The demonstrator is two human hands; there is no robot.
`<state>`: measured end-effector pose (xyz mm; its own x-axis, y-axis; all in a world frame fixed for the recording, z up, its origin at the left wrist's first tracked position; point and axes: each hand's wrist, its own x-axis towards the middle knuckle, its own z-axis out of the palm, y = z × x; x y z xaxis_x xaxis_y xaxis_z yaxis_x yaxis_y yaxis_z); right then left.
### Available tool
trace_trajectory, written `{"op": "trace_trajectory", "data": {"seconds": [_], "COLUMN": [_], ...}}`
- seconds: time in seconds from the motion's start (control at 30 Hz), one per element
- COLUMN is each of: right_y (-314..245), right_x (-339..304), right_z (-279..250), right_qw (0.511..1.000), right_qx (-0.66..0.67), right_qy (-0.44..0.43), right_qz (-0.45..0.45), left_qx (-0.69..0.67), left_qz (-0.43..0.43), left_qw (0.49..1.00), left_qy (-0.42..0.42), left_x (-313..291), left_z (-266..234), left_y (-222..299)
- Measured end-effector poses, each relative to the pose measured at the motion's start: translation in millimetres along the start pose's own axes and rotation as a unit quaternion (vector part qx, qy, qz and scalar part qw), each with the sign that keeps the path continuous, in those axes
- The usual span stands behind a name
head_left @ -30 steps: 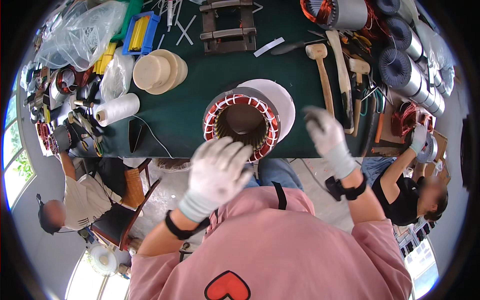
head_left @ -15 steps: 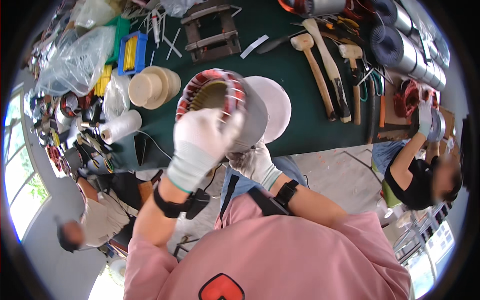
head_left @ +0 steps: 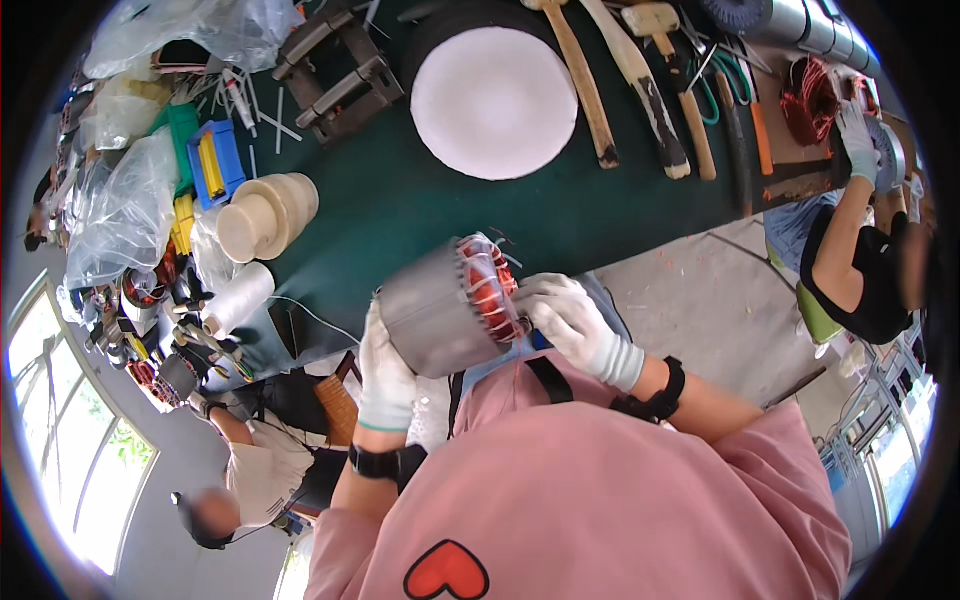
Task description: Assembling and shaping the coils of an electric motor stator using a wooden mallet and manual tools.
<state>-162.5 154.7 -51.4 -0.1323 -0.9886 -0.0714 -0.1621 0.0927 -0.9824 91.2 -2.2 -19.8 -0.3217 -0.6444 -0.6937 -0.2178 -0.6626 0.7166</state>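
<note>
A grey motor stator lies on its side in the air at the near table edge, its red windings with white lacing facing right. My left hand, in a white glove, grips its left end, with the fingertips partly hidden behind the metal. At the winding end, my gloved right hand has its fingers bent against the coil's rim; the thumb side is partly hidden. Beyond the stator, a white round disc sits on a dark round base on the green table.
Mallets and hand tools lie at the far right. A steel frame, blue bin, cream stepped cylinder and white thread roll stand left. Co-workers sit right and left.
The stator has been tipped from winding-end up to lying sideways, windings right, and drawn toward me. My left hand moved from its winding rim to the opposite end; my right hand went to the windings.
</note>
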Motion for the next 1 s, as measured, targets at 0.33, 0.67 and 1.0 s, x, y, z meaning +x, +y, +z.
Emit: {"op": "trace_trajectory", "data": {"seconds": [0.33,0.67,1.0], "right_y": [27.7,40.1,56.4], "right_x": [0.5,-8.7,37.8], "right_z": [-5.3,-53.3,-117.8], "right_qw": [0.906,0.872,0.914], "right_qx": [0.185,0.290,0.070], "right_qy": [0.246,0.198,0.332], "right_qz": [0.291,0.341,0.222], "left_qx": [-0.219,0.303,0.114], "left_qz": [-0.238,0.204,0.158], "left_qw": [0.943,0.925,0.970], "left_qy": [0.078,0.107,0.145], "left_x": [52.8,-15.3,21.7], "left_z": [-20.4,-27.6,-33.7], "left_y": [33.4,-44.8,-32.1]}}
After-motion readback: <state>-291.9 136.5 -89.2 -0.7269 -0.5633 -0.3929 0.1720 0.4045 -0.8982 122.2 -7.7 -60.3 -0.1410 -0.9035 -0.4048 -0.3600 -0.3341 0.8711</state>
